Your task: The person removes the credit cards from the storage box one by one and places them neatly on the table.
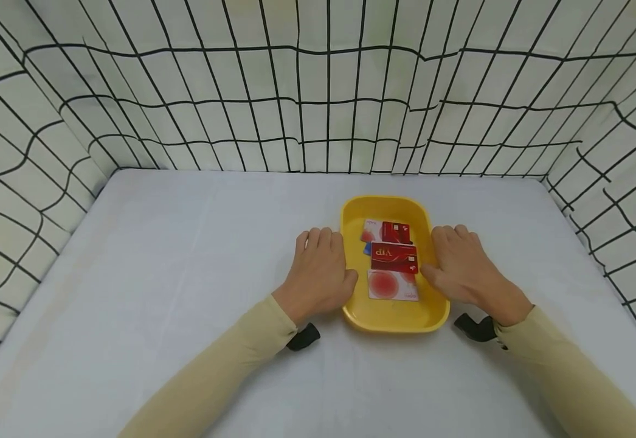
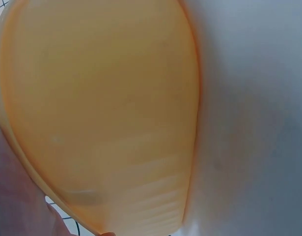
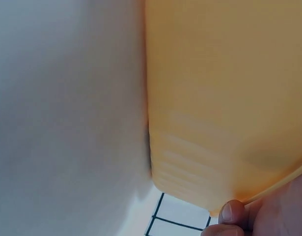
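Observation:
A yellow plastic tray (image 1: 394, 319) stands on the white tabletop, right of centre in the head view. Several cards lie inside: a red VIP card (image 1: 393, 258) in the middle, a white card with a pink-red circle (image 1: 383, 285) nearer me, and a red card (image 1: 400, 232) overlapping a pale one at the far end. A blue corner (image 1: 367, 249) peeks out under them. My left hand (image 1: 320, 271) grips the tray's left rim, thumb over the edge. On the opposite rim, my right hand (image 1: 463, 267) holds likewise. Both wrist views show the tray's outer wall (image 2: 101, 98) close up.
White panels with a black wire grid (image 1: 329, 100) enclose the table at the back and both sides. The white tabletop (image 1: 186, 255) spreads to the left of the tray. Dark straps (image 1: 304, 336) show beneath both wrists.

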`<state>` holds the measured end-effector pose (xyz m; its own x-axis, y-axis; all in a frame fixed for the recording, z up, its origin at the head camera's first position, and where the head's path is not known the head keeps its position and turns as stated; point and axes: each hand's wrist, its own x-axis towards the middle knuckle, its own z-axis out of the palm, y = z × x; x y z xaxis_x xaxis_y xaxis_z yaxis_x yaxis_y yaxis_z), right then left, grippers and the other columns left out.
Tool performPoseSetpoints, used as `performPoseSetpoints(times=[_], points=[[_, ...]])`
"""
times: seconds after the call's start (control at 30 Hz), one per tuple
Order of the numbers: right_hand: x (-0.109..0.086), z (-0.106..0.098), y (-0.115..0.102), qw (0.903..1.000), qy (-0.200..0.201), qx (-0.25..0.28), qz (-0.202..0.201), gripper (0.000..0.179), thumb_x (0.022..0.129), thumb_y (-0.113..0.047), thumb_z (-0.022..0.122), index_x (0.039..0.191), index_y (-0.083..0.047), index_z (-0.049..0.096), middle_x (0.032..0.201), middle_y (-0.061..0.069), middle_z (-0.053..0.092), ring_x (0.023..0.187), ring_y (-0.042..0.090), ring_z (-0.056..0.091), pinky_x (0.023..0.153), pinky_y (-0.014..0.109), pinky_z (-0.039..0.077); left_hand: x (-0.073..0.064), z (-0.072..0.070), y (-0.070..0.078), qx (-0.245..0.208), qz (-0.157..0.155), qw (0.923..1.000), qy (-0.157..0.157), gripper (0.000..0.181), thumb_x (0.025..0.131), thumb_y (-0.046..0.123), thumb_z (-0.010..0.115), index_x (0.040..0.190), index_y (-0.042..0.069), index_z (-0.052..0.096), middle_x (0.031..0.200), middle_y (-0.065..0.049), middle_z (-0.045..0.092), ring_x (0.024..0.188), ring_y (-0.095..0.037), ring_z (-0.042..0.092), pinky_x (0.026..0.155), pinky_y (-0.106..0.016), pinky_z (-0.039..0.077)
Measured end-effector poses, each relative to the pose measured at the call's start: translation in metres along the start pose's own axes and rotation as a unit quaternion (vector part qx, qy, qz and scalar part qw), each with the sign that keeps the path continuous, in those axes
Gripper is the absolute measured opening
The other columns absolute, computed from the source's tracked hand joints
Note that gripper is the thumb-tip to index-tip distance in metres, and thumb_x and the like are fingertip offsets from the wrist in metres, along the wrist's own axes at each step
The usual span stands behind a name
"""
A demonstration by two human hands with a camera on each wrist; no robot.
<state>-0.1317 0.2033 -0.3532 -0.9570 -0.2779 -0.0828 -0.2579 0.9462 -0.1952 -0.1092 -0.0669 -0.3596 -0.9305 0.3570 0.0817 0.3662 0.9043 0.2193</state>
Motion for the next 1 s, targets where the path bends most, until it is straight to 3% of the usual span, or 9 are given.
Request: performPoseSetpoints(times=[0.4,0.63,1.0], points=[[0.008,0.001,-0.012,0.9997,0.011,-0.008,-0.020,0.040,0.086,-0.029,0.062,0.113,-0.001,0.050,0.090,0.011,0.052,0.094,0.029,0.044,0.079,0.041,0.034,-0.008,-0.004,-0.010,-0.002,-0.012,0.9999,0.007,0.030,0.095,0.030,0.054,0.105,0.003,0.048,0.094,-0.009,0.040,0.101,-0.028,0.038,0.105,-0.049,0.033],[0.010,0.005,-0.014,0.9999,0.009,0.005,-0.010,0.041,0.086,-0.029,0.063,0.113,-0.002,0.050,0.091,0.011,0.052,0.093,0.028,0.043,0.079,0.040,0.033,-0.009,-0.003,-0.014,-0.003,-0.002,0.9997,0.023,0.028,0.094,0.027,0.055,0.102,0.002,0.048,0.091,-0.009,0.040,0.097,-0.028,0.038,0.102,-0.048,0.034],[0.010,0.006,-0.014,0.9999,0.007,0.001,-0.007,0.042,0.087,-0.030,0.063,0.115,-0.002,0.049,0.093,0.011,0.052,0.095,0.028,0.044,0.081,0.040,0.034,-0.008,-0.004,-0.016,-0.011,0.009,0.9997,0.022,0.026,0.093,0.025,0.055,0.100,0.002,0.047,0.089,-0.009,0.039,0.093,-0.027,0.037,0.096,-0.046,0.032]])
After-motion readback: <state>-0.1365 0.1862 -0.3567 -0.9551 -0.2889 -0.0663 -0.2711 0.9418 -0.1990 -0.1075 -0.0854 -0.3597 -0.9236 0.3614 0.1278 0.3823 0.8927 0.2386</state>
